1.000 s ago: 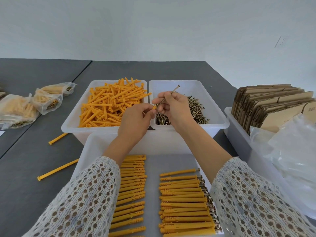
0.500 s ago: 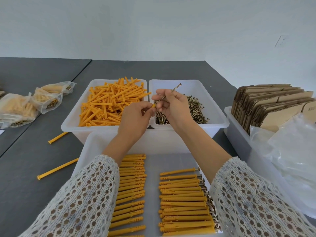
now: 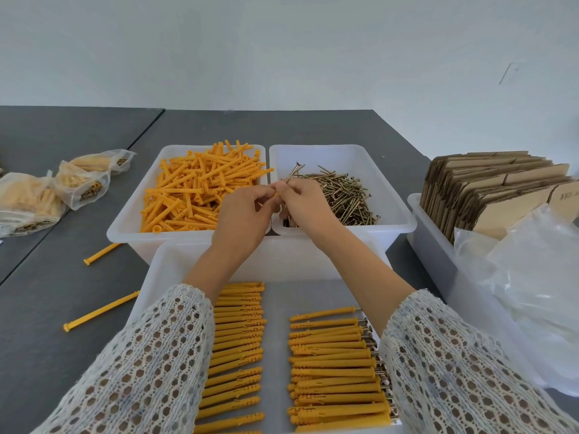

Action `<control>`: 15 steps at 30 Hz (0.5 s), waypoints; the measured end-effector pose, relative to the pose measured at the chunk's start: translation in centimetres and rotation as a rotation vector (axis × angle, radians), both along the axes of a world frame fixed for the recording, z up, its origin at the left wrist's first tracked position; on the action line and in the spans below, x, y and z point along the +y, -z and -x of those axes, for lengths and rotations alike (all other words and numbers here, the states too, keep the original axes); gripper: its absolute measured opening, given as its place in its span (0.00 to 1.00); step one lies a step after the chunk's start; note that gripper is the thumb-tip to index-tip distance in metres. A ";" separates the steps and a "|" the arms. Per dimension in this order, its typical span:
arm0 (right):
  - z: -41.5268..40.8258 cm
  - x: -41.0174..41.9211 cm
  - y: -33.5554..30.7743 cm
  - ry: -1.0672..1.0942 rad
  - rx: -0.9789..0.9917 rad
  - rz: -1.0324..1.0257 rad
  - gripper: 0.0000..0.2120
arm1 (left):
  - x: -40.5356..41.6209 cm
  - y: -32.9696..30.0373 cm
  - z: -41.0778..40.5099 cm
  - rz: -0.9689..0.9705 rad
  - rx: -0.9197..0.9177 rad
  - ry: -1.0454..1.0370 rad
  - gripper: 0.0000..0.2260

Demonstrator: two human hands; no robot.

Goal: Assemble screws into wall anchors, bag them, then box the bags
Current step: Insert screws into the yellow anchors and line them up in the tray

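My left hand [image 3: 242, 216] grips an orange wall anchor, mostly hidden in its fingers, with only the open end showing at the fingertips. My right hand [image 3: 305, 203] pinches a brass screw [image 3: 294, 173] whose head points up and away, its tip at the anchor's mouth. Both hands meet above the seam between two white bins: the left bin [image 3: 125, 227] holds loose orange anchors [image 3: 200, 189], the right bin [image 3: 398, 214] loose screws [image 3: 341, 192]. In the near white tray [image 3: 275, 311] lie two rows of anchors [image 3: 332, 368], the right row with screw heads showing.
Filled clear bags [image 3: 78, 186] lie on the grey table at the left. Two stray anchors [image 3: 100, 311] lie beside the tray. At the right, a white bin holds flat cardboard boxes [image 3: 488, 189], with a heap of empty plastic bags [image 3: 532, 296] in front of it.
The screw has gone deeper between my hands; less of its shaft shows above my right fingers, and the two hands have closed together.
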State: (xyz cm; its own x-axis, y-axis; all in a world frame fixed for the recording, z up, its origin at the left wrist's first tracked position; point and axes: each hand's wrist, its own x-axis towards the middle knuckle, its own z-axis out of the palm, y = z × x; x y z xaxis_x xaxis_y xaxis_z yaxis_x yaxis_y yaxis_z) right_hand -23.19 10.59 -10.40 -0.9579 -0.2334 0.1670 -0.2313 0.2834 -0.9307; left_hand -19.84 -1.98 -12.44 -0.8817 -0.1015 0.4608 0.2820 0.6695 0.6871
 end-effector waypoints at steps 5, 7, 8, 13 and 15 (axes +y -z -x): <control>-0.2 -0.2 -0.1 -0.073 0.067 -0.071 0.20 | 0.0 -0.8 -0.5 -0.101 0.034 -0.006 0.10; -0.2 0.0 -0.2 -0.005 0.082 -0.001 0.23 | -0.2 -1.4 -0.6 -0.190 0.080 -0.042 0.11; 0.0 0.2 -0.2 0.057 0.070 0.049 0.23 | -0.3 -1.7 -0.7 -0.255 0.107 -0.060 0.12; 1.3 1.7 -0.3 0.352 -0.104 0.308 0.22 | 0.4 -3.5 -1.7 -0.434 0.153 0.032 0.08; 1.7 2.4 -0.3 0.446 -0.195 0.392 0.21 | 1.5 -4.0 -2.4 -0.352 0.112 0.175 0.08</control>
State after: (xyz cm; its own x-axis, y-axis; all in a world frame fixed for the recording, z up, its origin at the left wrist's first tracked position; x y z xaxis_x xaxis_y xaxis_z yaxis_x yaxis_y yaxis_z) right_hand -24.90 13.04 -10.07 -0.9705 0.2392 -0.0287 0.0153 -0.0575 -0.9982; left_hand -17.45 -0.45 -8.43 -0.8459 -0.1229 0.5190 0.4571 0.3343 0.8242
